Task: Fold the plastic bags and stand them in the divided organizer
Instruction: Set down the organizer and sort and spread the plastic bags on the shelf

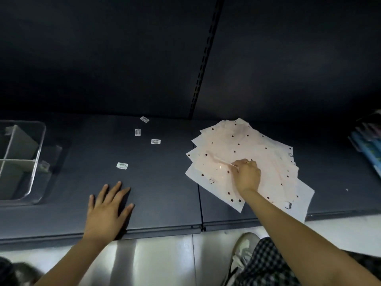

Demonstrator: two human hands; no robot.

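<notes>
I've got the head view looking down on a dark blue-grey metal shelf (165,182), w/ a seam running front to back near its middle. My left hand (107,211) lies flat on the shelf close to the front edge, left of the seam, palm down, fingers straight and spread, holding nothing. My right hand (246,176) is over on the right part of the shelf, fingers curled down onto a fanned pile of pale pink translucent plastic bags with small dark dots (243,149). It's pinching the top bag's edge, where a thin raised fold runs off toward the upper left; can't tell exactly which fingertips meet. The pile sits right of the seam, spread from the back of the shelf toward the front edge, its nearest corner hanging just past that edge. A small black triangle mark shows on one bag near the pile's left side.

At the far left edge of the shelf there's a clear plastic organizer bin with white dividers (22,159), partly cut off by the frame. Can't tell if anything stands in its compartments. Four small white barcode stickers (122,165) lie scattered on the shelf btwn the bin and the bags, toward the back. At the far right edge are some blue packaged items (369,149), blurred. Below the front edge I see a white shoe (243,250) and black-and-white checked trousers (268,267) on a pale floor.
</notes>
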